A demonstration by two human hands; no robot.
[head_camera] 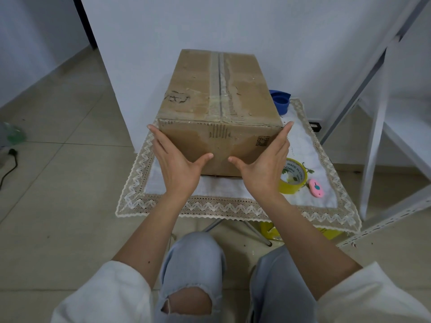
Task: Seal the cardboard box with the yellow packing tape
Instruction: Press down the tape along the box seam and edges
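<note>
A worn brown cardboard box (217, 94) stands on a small table, its top flaps closed along a middle seam with old clear tape residue. My left hand (177, 164) lies flat against the box's near left corner, fingers spread. My right hand (265, 164) lies flat against the near right corner, thumb on the front face. Both hands press the box between them. The yellow packing tape roll (294, 177) rests on the table just right of my right hand, partly hidden by it.
The table has a white lace-edged cloth (233, 203). A pink box cutter (316, 188) lies right of the tape. A blue cup (281, 101) stands behind the box at the right. A white metal shelf frame (373, 136) stands to the right. My knees are below the table edge.
</note>
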